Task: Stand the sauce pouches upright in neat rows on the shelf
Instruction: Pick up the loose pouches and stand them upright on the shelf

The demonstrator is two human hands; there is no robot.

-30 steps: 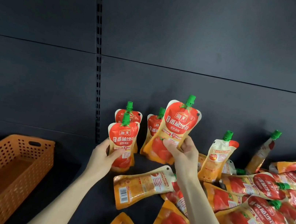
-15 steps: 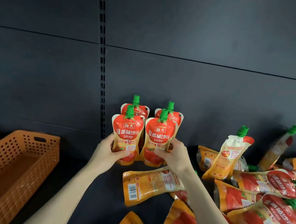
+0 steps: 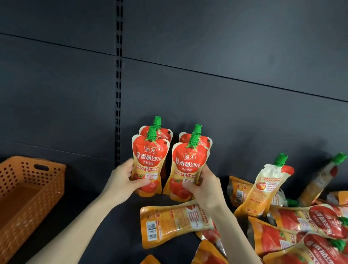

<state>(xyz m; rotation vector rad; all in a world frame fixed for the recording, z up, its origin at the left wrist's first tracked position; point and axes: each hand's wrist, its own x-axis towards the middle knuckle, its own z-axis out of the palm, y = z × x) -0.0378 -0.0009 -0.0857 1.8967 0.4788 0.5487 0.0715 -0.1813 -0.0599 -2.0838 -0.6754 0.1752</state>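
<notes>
Red-and-orange tomato sauce pouches with green caps stand two deep at the back of the dark shelf (image 3: 108, 230). My left hand (image 3: 124, 179) grips the front left pouch (image 3: 148, 159) by its lower half. The front right pouch (image 3: 188, 168) is held low down by my right hand (image 3: 204, 189). Behind them stand the back left pouch (image 3: 157, 129) and the back right pouch (image 3: 199, 139), mostly hidden. All of these are upright and face forward.
Several more pouches lie in a loose pile (image 3: 310, 242) on the right; one leaning pouch (image 3: 264, 188) tilts against it, another (image 3: 324, 177) leans on the back wall. One flat pouch (image 3: 172, 224) lies under my right wrist. Two orange perforated baskets (image 3: 7, 197) sit at left.
My right hand brought the raised pouch down and stood it in front of the back right one, next to the left front pouch. Both front pouches now stand straighter and level.
</notes>
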